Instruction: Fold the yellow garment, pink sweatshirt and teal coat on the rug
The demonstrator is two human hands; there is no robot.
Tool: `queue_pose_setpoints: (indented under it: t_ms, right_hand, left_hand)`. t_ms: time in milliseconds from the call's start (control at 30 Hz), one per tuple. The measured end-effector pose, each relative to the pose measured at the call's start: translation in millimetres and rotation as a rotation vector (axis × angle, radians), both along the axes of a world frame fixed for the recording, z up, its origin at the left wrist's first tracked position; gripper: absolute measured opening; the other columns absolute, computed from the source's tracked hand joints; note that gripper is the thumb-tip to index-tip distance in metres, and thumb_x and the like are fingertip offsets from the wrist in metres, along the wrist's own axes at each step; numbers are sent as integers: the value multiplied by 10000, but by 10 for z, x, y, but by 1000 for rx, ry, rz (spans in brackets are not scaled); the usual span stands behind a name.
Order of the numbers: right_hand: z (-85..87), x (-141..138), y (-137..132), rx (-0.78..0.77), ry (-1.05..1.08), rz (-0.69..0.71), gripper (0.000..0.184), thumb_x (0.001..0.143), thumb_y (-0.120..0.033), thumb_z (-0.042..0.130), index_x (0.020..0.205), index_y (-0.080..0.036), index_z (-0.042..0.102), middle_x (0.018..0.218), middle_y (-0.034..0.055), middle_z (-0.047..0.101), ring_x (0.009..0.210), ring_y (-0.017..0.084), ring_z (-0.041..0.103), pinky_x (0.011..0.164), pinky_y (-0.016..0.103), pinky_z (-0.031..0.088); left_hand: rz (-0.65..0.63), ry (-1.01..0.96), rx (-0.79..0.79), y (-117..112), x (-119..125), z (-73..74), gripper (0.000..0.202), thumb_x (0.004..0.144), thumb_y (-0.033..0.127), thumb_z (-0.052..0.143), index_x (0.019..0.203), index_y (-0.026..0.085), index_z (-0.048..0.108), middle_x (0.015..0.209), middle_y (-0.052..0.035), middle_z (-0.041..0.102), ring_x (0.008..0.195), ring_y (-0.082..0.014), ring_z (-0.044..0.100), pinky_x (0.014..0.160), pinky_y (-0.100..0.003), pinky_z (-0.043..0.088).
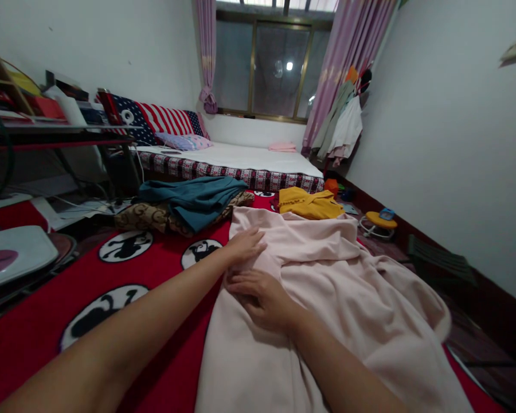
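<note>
A pale pink garment (pixel 322 287) lies spread in front of me with loose folds, widest toward my right. My left hand (pixel 246 245) rests palm down near its upper left edge, fingers stretched out over the cloth. Just below it, my right hand (pixel 264 298) touches the garment close to the same edge. Its fingers are slightly bent and point left, with the thumb beneath them. I see no cloth gripped in either hand. Under the garment is a red blanket (pixel 167 310) with black-and-white round figures.
A folded yellow garment (pixel 307 202) lies beyond the pink one. Teal cloth (pixel 202 198) rests on a brown patterned cushion (pixel 148 221) at left. Behind stands a bed (pixel 236 155). A cluttered desk (pixel 69 127) is left; a small stool (pixel 379 221) stands right.
</note>
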State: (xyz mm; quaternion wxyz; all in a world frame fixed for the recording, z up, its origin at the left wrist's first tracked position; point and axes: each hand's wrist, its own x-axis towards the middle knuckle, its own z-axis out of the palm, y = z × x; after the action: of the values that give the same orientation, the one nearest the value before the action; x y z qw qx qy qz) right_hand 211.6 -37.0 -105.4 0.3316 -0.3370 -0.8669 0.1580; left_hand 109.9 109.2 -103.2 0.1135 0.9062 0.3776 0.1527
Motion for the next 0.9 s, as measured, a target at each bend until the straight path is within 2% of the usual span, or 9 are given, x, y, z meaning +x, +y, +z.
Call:
queue_pose_setpoints:
  t_ms: [67, 200, 300, 400, 467, 567, 667, 767, 900]
  right_hand:
    - [-41, 38, 16, -68, 153, -52, 271, 809, -105, 547, 980, -216, 725, 1015, 32, 742, 946, 157, 674, 878, 279, 507]
    - [-125, 150, 120, -189, 548, -331, 212, 776, -131, 535, 850, -191, 725, 807, 21, 735, 661, 137, 668, 651, 248, 536]
    - [-148, 283, 228, -188, 755, -514, 193, 789, -190, 528, 867, -178, 704, 834, 31, 722, 675, 149, 673, 641, 264, 543]
    - [-92, 503, 350, -85, 746, -719, 229, 800, -214, 502, 926, -172, 688, 904, 55, 713, 732, 178, 674, 650, 300, 548]
    - [16, 722, 452, 48, 575, -826, 273, 793, -179, 479, 981, -169, 678, 993, 77, 703, 864, 211, 670, 740, 338, 551]
    - [269, 1161, 627, 219, 53, -904, 451, 734, -54, 459, 1138, -149, 635, 1204, 113, 647, 1161, 236, 568, 999, 373, 446]
    - [527, 1651, 756, 157, -562, -973, 604, 727, -4, 462, 1316, -125, 524, 1413, 145, 506, 1317, 253, 437, 1095, 412, 326]
    - [714, 2042, 768, -29, -955, -1025, 464, 777, -125, 537, 1238, -140, 592, 1302, 170, 595, 1244, 327, 493, 1056, 536, 290]
    - [971, 2265, 651, -83, -1083, -985, 236, 746, -230, 592, 941, -173, 713, 1030, 140, 700, 1053, 327, 591, 975, 544, 302]
  left_hand:
    - [86, 63, 41, 28, 29, -109, 551, 952, 442, 427, 1426, 162, 441, 1541, -132, 323, 1435, -313, 258, 1162, -488, 192]
    - [155, 133, 131, -35, 1, -207, 571, 964, 489, 364, 1459, 205, 403, 1565, -102, 277, 1444, -317, 232, 1165, -494, 186]
    - [168, 127, 158, -109, -18, -225, 570, 960, 496, 366, 1456, 218, 415, 1564, -106, 283, 1443, -341, 225, 1158, -505, 195]
    - [182, 107, 165, -153, -23, -248, 566, 959, 504, 360, 1454, 236, 421, 1556, -103, 307, 1441, -347, 227, 1152, -508, 206]
    - [186, 98, 167, -162, -22, -264, 563, 957, 505, 359, 1450, 241, 427, 1553, -101, 316, 1439, -346, 231, 1154, -507, 202]
    - [193, 81, 164, -168, -22, -274, 561, 957, 505, 358, 1448, 245, 429, 1554, -99, 315, 1439, -339, 237, 1156, -505, 197]
    - [204, 68, 160, -183, -23, -264, 550, 959, 495, 360, 1444, 248, 436, 1552, -95, 318, 1438, -332, 241, 1159, -494, 196]
    - [209, 64, 154, -200, -22, -246, 552, 956, 497, 367, 1441, 246, 442, 1547, -92, 330, 1440, -328, 238, 1165, -483, 184]
    - [209, 52, 139, -208, -20, -236, 556, 953, 500, 372, 1438, 239, 446, 1543, -95, 337, 1436, -327, 251, 1164, -495, 182]
